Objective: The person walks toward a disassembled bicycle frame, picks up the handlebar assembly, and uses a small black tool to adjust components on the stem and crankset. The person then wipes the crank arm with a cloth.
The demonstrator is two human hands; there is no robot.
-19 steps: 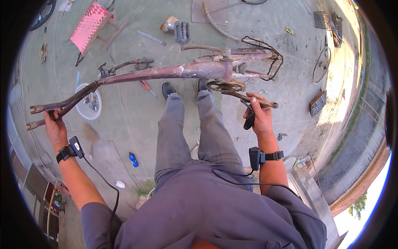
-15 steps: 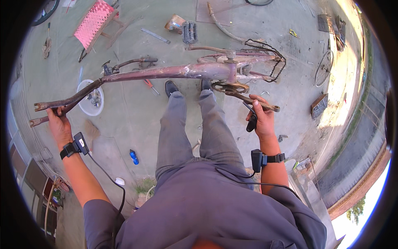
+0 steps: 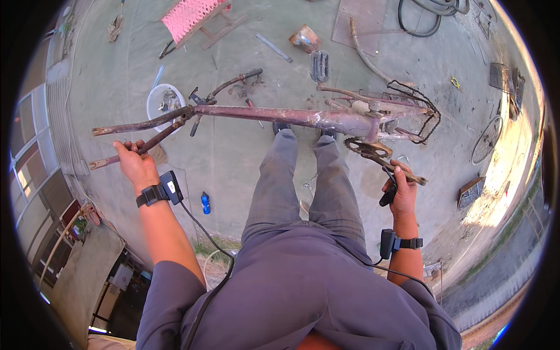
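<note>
Your left hand (image 3: 135, 164) is clenched on a fork leg of the rusty bike frame (image 3: 303, 118); right hand (image 3: 402, 189) grips the crank arm (image 3: 388, 165). Frame hangs w/ its length across your legs, betw. both hands, above the floor (image 3: 233, 157).

Rusty matt metal bicycle frame (image 3: 303, 116) — rough concrete floor (image 3: 233, 157)

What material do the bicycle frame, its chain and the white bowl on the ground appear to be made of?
Bicycle frame: probably steel tubing, with faded pink-purple paint worn to brown rust, held by the left hand and right hand.
Chain: dark metal links, dull and grimy.
White bowl: smooth, possibly plastic or enamel; too small to tell.
</note>
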